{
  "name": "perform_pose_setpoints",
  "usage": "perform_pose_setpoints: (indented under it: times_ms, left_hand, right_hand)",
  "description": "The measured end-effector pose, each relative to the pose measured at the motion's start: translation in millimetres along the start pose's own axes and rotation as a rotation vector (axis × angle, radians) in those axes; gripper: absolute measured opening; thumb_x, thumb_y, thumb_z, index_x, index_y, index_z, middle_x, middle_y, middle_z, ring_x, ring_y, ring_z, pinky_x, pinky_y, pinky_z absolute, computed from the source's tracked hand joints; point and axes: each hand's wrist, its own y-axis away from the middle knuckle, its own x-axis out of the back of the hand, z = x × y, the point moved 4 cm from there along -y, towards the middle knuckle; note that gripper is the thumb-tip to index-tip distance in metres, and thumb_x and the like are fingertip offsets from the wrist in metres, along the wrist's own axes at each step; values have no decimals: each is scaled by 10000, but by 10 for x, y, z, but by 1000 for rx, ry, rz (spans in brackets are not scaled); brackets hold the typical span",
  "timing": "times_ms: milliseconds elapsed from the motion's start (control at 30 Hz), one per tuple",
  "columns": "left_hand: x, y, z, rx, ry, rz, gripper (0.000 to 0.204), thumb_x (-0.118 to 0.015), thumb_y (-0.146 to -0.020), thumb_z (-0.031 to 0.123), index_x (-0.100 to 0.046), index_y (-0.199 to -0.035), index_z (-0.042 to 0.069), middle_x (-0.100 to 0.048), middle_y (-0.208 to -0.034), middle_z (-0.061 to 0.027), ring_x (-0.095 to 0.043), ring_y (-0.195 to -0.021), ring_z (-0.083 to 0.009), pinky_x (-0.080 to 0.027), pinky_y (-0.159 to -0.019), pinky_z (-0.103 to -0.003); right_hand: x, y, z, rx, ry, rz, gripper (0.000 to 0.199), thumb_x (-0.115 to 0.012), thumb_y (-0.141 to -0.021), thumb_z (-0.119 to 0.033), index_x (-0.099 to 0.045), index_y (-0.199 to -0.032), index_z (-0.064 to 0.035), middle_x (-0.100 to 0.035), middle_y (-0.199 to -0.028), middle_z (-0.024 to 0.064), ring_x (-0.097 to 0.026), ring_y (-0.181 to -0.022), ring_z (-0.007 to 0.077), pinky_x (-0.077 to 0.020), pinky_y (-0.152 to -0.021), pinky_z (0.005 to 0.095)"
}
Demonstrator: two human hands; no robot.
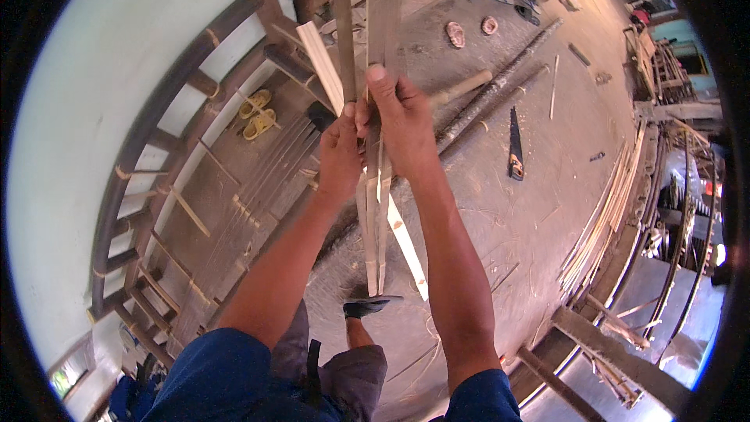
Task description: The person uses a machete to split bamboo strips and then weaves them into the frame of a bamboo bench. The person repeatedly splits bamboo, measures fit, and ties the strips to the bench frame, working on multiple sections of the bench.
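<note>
Both my arms reach forward, and my hands are close together on long split bamboo strips. My left hand (341, 152) is closed around a narrow brown bamboo strip (344, 31); a pale bamboo slat (322, 70) stands just beside it. My right hand (406, 129) grips a wider bamboo strip (384, 8), thumb lying along its face. The upper ends run out of view and look smeared by motion. Below my hands, the strips taper down to near my sandalled foot (365, 307). Another pale slat (406, 246) slants behind them toward my right forearm.
At left, a bamboo frame (148, 141) leans along the pale wall. Yellow sandals (258, 115) lie beside it. Bamboo poles (500, 94) cross the floor ahead. A handsaw (516, 144) lies to the right, with a bundle of thin strips (605, 219) beyond.
</note>
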Motion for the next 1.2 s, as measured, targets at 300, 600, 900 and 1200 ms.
perform_pose_setpoints:
  times_ms: [300,600,900,1200]
  left_hand:
    - [542,463,148,-62,43,175,561,-404,-1006,626,-435,-735,136,-372,-598,39,-318,-478,-74,-280,-437,-271]
    - [1092,495,146,-138,151,71,560,-412,-1001,626,-401,-778,112,-354,-589,16,-329,-463,-96,-299,-417,-277]
    - [2620,784,779,-61,139,533,483,-420,-1014,593,-455,-838,145,-418,-671,17,-391,-545,-106,-328,-470,-270]
    - [-25,968,-2,-134,-410,-484,372,-482,-1035,357,-660,-1075,33,-695,-1066,-108,-655,-978,-178,-529,-804,-343]
  right_hand:
    - [880,320,-296,-92,154,255,350,-496,-1044,-404,-511,-870,-101,-498,-660,12,-491,-556,115,-456,-500,289]
    - [1665,673,-539,61,-56,261,430,-479,-1035,-478,-511,-855,-88,-468,-622,45,-445,-507,166,-433,-505,343]
    - [3006,1495,-1133,131,42,786,367,-517,-1014,-493,-499,-876,-153,-422,-651,-32,-412,-545,100,-378,-486,255]
    - [1037,1197,-816,137,208,295,457,-569,-1004,-440,-624,-891,-2,-685,-787,122,-676,-690,187,-562,-660,317]
